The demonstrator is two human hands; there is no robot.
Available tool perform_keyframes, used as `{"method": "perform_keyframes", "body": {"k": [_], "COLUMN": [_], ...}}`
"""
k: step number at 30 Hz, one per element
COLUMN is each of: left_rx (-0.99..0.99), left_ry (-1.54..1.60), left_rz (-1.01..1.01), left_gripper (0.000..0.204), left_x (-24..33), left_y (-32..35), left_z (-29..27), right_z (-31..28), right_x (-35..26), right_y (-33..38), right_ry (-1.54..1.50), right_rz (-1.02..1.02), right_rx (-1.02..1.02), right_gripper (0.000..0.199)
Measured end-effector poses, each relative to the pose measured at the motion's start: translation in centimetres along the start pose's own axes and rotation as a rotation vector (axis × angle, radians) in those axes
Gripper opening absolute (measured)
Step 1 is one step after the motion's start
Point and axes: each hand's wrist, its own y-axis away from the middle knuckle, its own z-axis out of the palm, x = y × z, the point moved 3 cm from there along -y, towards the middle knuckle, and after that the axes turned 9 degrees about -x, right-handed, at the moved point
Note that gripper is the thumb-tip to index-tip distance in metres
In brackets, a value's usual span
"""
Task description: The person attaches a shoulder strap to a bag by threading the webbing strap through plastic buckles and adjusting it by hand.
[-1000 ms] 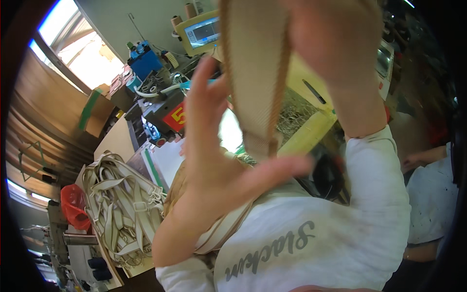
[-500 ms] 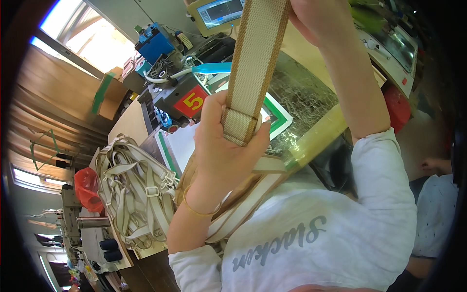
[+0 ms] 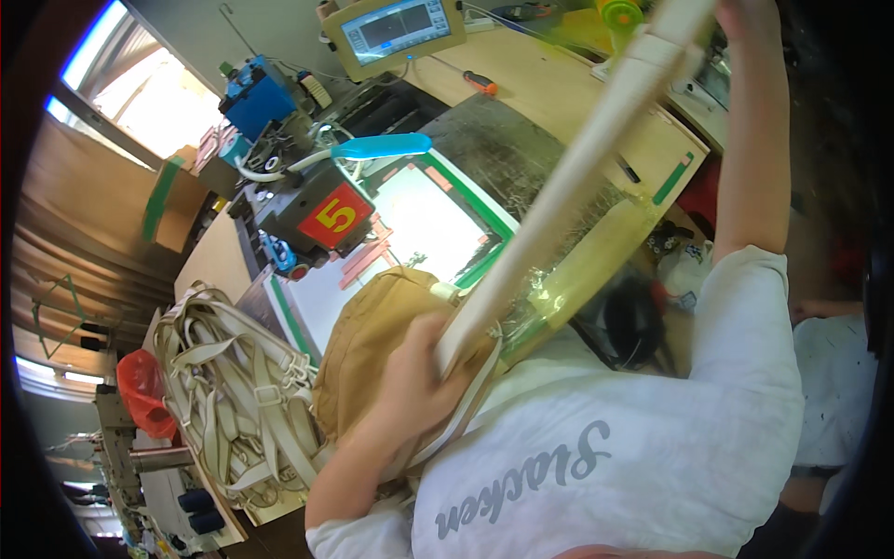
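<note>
Right hand point(image 3: 747, 20) shifts outward, webbing strap point(image 3: 568, 191) slants

Compared with half a second ago, the left hand point(image 3: 419, 373) also sits lower, and the strap shows a narrower side. It runs diagonally from the left hand, beside the tan bag point(image 3: 368, 326), up to the right hand at the top edge. The left fingers and thumb close round its lower part; whether the right fingers pinch it I cannot tell (the view cuts them off).

Slipping looks the likeliest trouble: a harder pull from above could draw the strap through the left hand or twist it. The strap crosses in front of the green-edged frame point(image 3: 491, 220) (how far above is unclear), so a loose sag might catch there. A sideways tug could also drag the bag.
</note>
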Motion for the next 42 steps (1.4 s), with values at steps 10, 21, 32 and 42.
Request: {"method": "perform_keyframes", "body": {"k": [10,21,32,42], "left_rx": [0.122,0.51,0.343,0.557], "left_ry": [-0.348,0.212,0.077,-0.182], "left_rz": [-0.505,-0.31,-0.316,-0.306], "left_gripper": [0.038,0.037,0.048,0.051], "left_x": [-2.8,-6.8,-7.4,-6.4], "left_y": [18.2,22.7,21.5,21.1], "left_z": [-7.1,-3.2,-3.9,-0.8], "right_z": [-14.4,-18.7,-21.9,-26.2], "right_x": [14.9,28.2,26.1,27.3], "right_y": [8.3,12.8,9.2,6.5], "right_ry": [-0.07,0.048,0.124,0.2], "right_rz": [0.502,0.845,0.766,0.836], "right_rx": [-0.141,-0.117,-0.031,0.029], "right_gripper": [0.037,0.046,0.041,0.043]}}
